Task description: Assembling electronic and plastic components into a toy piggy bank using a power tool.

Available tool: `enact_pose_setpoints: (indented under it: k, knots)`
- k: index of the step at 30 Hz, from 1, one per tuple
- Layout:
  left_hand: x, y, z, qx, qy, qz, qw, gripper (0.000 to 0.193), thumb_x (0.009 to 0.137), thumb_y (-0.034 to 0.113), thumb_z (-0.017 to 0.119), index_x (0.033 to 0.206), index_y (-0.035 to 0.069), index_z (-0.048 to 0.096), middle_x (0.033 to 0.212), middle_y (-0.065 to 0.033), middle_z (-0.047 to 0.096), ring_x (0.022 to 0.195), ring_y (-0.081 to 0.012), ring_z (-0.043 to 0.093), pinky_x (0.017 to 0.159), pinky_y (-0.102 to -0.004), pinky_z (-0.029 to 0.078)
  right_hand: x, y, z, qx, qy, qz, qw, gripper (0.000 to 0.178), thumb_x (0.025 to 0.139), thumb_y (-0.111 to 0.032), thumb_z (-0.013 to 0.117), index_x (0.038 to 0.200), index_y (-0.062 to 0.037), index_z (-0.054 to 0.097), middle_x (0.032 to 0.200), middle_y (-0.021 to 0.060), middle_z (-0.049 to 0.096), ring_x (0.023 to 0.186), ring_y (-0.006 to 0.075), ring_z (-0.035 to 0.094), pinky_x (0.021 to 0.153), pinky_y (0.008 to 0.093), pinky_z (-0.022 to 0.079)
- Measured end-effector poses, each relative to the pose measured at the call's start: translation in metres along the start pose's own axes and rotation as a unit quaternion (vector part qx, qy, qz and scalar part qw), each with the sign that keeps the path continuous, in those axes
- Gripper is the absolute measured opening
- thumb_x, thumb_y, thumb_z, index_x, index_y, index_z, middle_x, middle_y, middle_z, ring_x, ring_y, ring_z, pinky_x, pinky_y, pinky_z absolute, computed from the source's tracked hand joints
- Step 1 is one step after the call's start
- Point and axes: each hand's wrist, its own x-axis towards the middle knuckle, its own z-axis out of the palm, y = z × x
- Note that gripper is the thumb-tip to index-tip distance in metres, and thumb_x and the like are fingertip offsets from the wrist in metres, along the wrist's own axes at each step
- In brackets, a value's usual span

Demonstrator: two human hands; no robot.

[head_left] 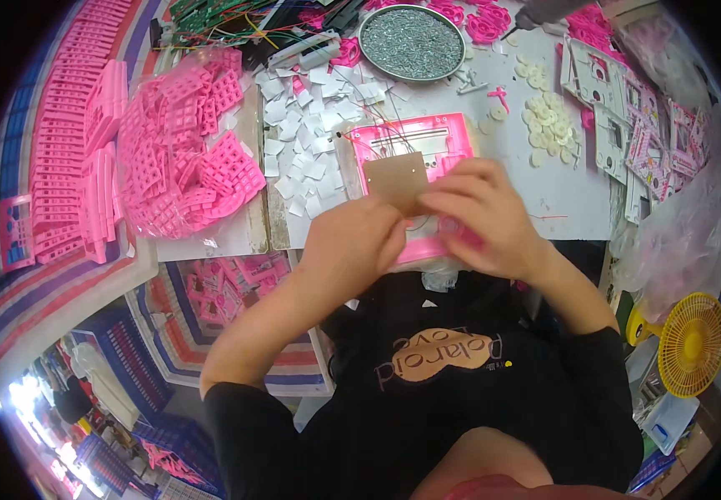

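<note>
A pink plastic housing [461, 130] lies on the table in front of me, with a silvery-white inner part showing. Over its middle is a brown circuit board [395, 177], tilted, with thin wires running from its far side. My left hand [359, 242] is closed at the board's lower left, its fingertips partly hidden behind the knuckles. My right hand [485, 218] bends its fingers over the housing's right side. Its fingertips come together by the board's right edge, and what they pinch is hidden.
Small white squares [302, 179] are scattered to the left, beside a bag of pink keypads [181, 150]. A round tray of small metal parts [411, 42] stands at the back. Cream discs [550, 125] and white panels [610, 137] lie right. A screwdriver tip [510, 33] hangs above.
</note>
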Motion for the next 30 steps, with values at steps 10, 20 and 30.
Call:
enact_pose_setpoints:
  k: [10,20,30]
  knots:
    - [-0.014,-0.001,-0.004,-0.264,0.023,-0.125,0.956,0.011,0.088,0.004,0.070,0.099,0.001,0.068,0.082,-0.0016,0.059,0.064,-0.0077,0.050,0.058,-0.0242,0.039,0.025,0.007,0.025,0.199,-0.034,0.098,0.975,0.019,0.079,-0.007,0.077,0.098,-0.0083,0.073,0.085,0.0040,0.062,0.085,0.0214,0.055,0.070,0.0331,0.048]
    - [-0.015,0.007,0.011,-0.217,0.094,-0.121,0.964,0.013,0.085,0.004,0.073,0.097,0.002,0.067,0.077,-0.0026,0.054,0.063,-0.0104,0.049,0.055,-0.0256,0.038,0.024,0.000,0.026,0.226,-0.030,0.179,0.957,0.014,0.080,-0.006,0.075,0.094,-0.0079,0.072,0.084,0.0035,0.060,0.084,0.0179,0.056,0.064,0.0301,0.048]
    - [-0.013,0.012,0.017,-0.174,0.121,-0.155,0.965,0.012,0.083,0.007,0.072,0.094,0.005,0.066,0.076,-0.0080,0.058,0.064,-0.0215,0.059,0.058,-0.0334,0.046,0.023,0.001,0.026,0.217,-0.017,0.160,0.963,0.010,0.080,-0.008,0.074,0.088,-0.0072,0.069,0.082,0.0059,0.059,0.079,0.0201,0.056,0.057,0.0301,0.046]
